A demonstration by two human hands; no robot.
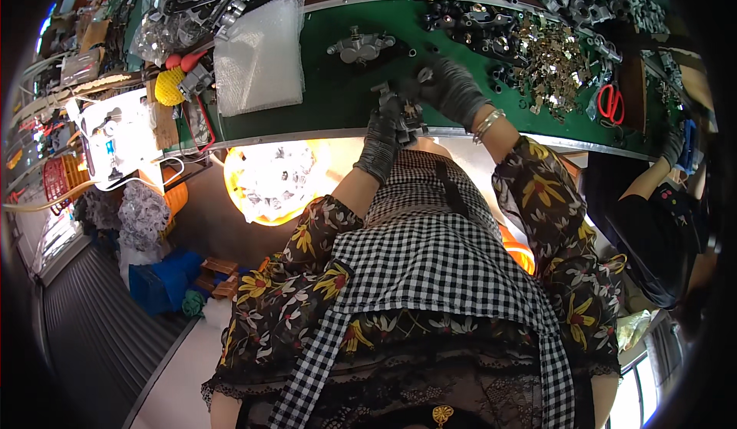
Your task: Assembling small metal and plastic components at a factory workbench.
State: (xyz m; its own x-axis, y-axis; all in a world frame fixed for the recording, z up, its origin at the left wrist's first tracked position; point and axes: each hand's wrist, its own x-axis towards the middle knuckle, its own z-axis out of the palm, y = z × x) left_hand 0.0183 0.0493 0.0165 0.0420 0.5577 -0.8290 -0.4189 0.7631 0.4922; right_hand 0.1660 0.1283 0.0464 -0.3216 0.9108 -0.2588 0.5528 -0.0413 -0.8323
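Grey metal casting [404,114] is held over the near edge of the green bench [330,103], directly in front of the body. Its long axis is seen slanting, far end pointed away and to the left, near end toward the apron [437,260]; which end is its front cannot be told. It is gripped from the left side by the left hand [379,143], fingers wrapped round it. The right hand [454,94] is held just beyond, fingers curled; motion blur leaves its grip unclear. Both hands are covered by dark grey gloves.

A second casting [361,47], dull silvery, knobbed and lumpy, is laid farther back, long axis left to right. Translucent, bubble-textured plastic sheets [259,61] are stacked to the left. Flat, shiny brass-toned pieces [550,61] are heaped to the right, with black metal parts [476,22] spread beside them. Scissors [612,105] with looped red handles are placed farther right. A bumpy yellow mesh bundle [170,87] is set at far left.
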